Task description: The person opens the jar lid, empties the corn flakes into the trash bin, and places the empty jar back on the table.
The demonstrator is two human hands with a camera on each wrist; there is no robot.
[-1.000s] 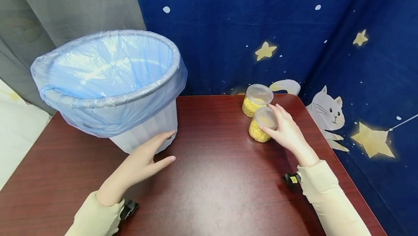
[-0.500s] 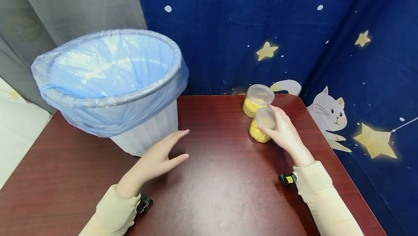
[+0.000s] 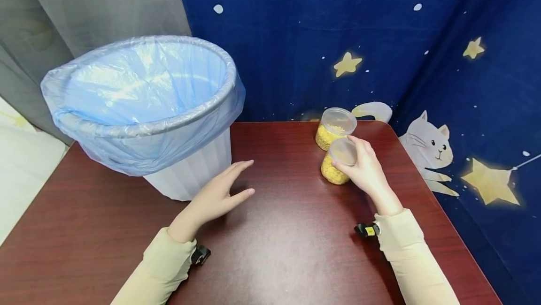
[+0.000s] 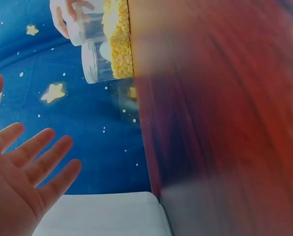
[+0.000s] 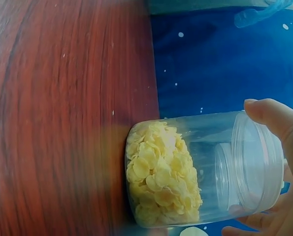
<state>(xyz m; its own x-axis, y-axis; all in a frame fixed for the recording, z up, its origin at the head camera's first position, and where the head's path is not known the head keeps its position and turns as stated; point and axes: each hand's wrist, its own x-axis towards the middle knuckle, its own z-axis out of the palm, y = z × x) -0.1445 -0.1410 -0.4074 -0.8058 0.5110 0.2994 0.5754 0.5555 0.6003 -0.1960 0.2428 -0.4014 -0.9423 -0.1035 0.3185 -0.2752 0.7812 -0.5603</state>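
Two clear, lidded plastic jars, each part-filled with yellow flakes, stand at the table's far right. My right hand (image 3: 367, 170) grips the nearer jar (image 3: 335, 170) around its lid, thumb on one side and fingers on the other. In the right wrist view that jar's flakes (image 5: 161, 174) fill about its lower half, and its base appears to rest on the table. Just behind it is the farther jar (image 3: 326, 137), which nothing holds. My left hand (image 3: 215, 197), fingers straight and spread, hovers over the table beside the bin (image 3: 192, 173), holding nothing.
A blue plastic bag (image 3: 169, 148) lines the bin, which stands on the left of the dark red wooden table (image 3: 274, 248). Behind the table hang a grey curtain (image 3: 110, 4) and a blue star-patterned curtain (image 3: 287, 37).
My left hand has moved right, away from the bin's side. My right hand keeps hold of the nearer jar, which has shifted slightly left relative to the farther one.
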